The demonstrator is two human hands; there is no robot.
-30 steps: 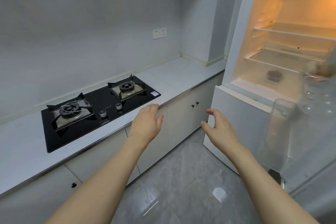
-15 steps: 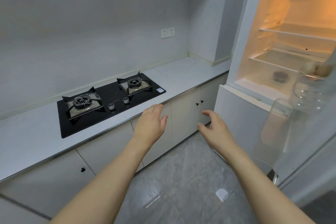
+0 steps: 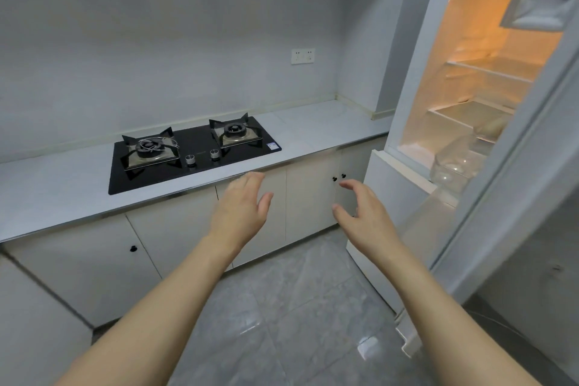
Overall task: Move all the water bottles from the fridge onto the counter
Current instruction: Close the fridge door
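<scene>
step: reaching for the fridge (image 3: 488, 78), table (image 3: 329, 125) has no bottles
grip: left hand (image 3: 241, 213), right hand (image 3: 363, 213) both loose, empty
next: grab clear bottle (image 3: 454, 160) at 2 o'clock

1. Cool, even room light on the grey wall (image 3: 156, 41) and pale tabletop (image 3: 62, 191); shadows soft.
2. Warm orange glow from inside the open fridge (image 3: 488, 50), the brightest zone.
3. Glossy floor (image 3: 282, 307) carries pale reflected glare patches.
4. Wide-angle distortion bows the tabletop edge and fridge frame.
5. Fridge door (image 3: 517, 182) and the clear bottle (image 3: 454, 163) in it are smeared.
</scene>
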